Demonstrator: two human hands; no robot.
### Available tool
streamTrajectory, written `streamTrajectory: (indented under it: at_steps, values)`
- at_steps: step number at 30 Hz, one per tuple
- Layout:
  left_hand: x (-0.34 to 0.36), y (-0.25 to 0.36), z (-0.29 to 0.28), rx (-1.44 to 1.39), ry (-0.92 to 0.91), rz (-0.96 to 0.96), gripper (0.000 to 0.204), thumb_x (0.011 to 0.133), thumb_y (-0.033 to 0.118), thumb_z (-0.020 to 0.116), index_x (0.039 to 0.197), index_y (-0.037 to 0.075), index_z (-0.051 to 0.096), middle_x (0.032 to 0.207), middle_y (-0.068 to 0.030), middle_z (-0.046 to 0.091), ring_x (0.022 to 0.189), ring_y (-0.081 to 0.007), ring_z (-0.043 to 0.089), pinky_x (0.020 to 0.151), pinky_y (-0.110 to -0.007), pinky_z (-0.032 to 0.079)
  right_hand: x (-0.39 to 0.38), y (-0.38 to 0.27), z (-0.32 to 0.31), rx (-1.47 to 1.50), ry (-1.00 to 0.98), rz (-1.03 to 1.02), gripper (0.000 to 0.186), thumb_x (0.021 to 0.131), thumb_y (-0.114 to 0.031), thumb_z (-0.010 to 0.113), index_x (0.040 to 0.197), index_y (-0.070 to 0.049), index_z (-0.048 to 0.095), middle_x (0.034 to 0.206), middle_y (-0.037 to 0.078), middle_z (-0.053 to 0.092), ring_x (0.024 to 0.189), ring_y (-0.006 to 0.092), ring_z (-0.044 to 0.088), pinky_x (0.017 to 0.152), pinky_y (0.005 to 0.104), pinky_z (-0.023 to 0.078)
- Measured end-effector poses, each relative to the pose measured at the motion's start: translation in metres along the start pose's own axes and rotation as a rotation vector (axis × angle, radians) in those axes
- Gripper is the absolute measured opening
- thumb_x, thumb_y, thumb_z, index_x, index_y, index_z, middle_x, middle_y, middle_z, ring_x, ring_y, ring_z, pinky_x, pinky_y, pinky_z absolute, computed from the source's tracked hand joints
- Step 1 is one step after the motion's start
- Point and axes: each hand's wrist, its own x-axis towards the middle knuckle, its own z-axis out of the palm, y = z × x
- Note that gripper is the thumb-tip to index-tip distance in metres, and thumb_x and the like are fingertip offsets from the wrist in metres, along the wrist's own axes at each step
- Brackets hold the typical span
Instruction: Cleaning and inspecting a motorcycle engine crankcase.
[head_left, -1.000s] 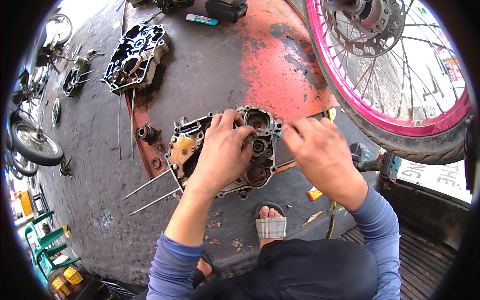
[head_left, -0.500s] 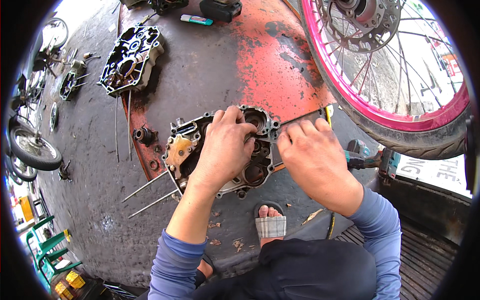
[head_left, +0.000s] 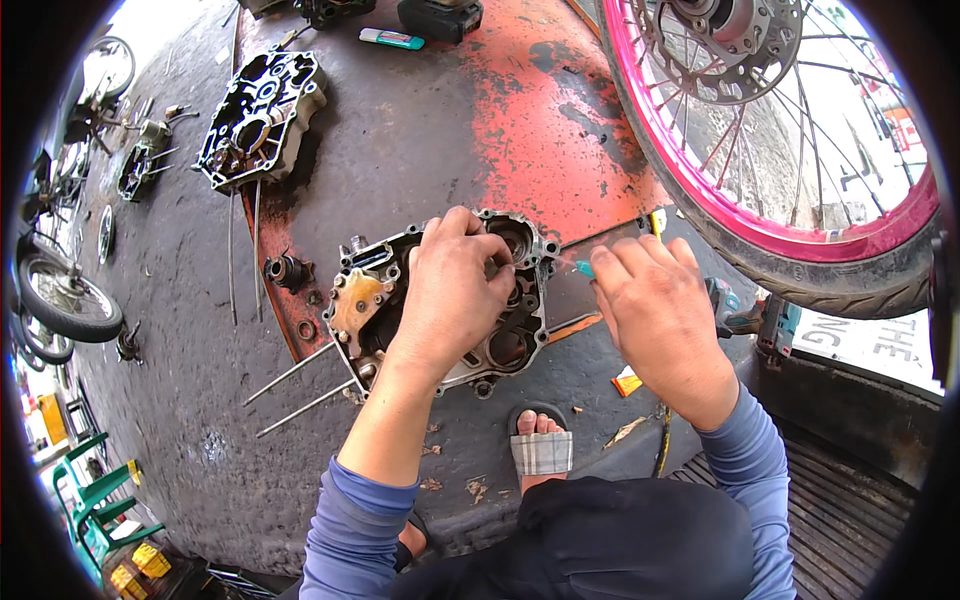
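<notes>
On the oily concrete floor [head_left: 420,120], the left hand [head_left: 450,295] presses flat, fingers spread, on an engine crankcase half [head_left: 375,305]. Just right, the right hand [head_left: 660,320] pinches a thin teal-handled tool [head_left: 583,268] near a pink-rimmed wheel [head_left: 790,230].

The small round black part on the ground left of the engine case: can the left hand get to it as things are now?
Probably yes. The left hand rests on the engine case, and the round black part lies apart on bare floor beside the case, nothing between them.
</notes>
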Motion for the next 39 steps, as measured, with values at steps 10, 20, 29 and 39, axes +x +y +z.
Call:
streamTrajectory:
  at_steps: [10,20,29,39]
  values:
    - [-0.005,-0.001,-0.022,0.076,-0.078,0.154,0.018,0.085,0.009,0.076,0.103,0.005,0.076,0.120,-0.0138,0.066,0.116,-0.0343,0.062,0.100,-0.044,0.050,-0.024,0.013,0.028,0.465,-0.011,0.023,0.019,0.100,-0.017,0.069,0.109,-0.001,0.064,0.095,0.016,0.061,0.089,0.0375,0.066,0.078,0.0480,0.054]
    - [-0.047,-0.001,-0.022,0.220,-0.085,0.227,0.050,0.085,0.032,0.080,0.131,0.013,0.074,0.163,-0.0178,0.043,0.150,-0.0428,0.038,0.122,-0.053,0.033,-0.022,0.014,0.028,0.450,-0.070,0.062,0.022,0.100,-0.025,0.070,0.104,-0.004,0.064,0.094,0.014,0.060,0.090,0.0365,0.065,0.079,0.0482,0.053]
    - [-0.059,0.018,0.016,0.310,-0.090,0.088,0.113,0.071,0.052,0.090,0.156,-0.005,0.042,0.165,-0.0194,0.039,0.158,-0.0369,0.030,0.129,-0.054,0.021,-0.015,0.024,0.049,0.438,-0.050,-0.103,0.025,0.096,-0.032,0.073,0.100,-0.008,0.065,0.093,0.009,0.058,0.088,0.0314,0.063,0.075,0.0464,0.051]
    - [-0.056,0.022,0.014,0.285,-0.099,0.053,0.109,0.068,0.042,0.092,0.155,-0.003,0.045,0.165,-0.0173,0.041,0.157,-0.0356,0.031,0.130,-0.052,0.023,-0.008,0.016,0.045,0.376,-0.057,-0.023,0.027,0.094,-0.034,0.075,0.100,-0.009,0.069,0.088,0.009,0.062,0.087,0.0309,0.065,0.076,0.0447,0.052]
